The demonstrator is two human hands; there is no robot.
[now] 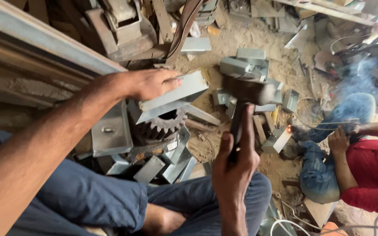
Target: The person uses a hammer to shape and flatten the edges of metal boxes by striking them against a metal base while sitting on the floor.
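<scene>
Under your left hand (152,83) lies a dull grey, smooth-faced bent sheet-metal piece (173,97), resting on a dark, greasy-looking steel gear (165,126), while your right hand (235,164) grips a hammer (246,94) with a dark, matt, scuffed metal head above the rough, sandy dirt floor (246,37).

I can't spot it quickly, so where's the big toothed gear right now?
In the head view the gear sits left of centre on a pile of metal pieces, right under the folded metal sheet pressed by the left hand, left of the hammer.
</scene>
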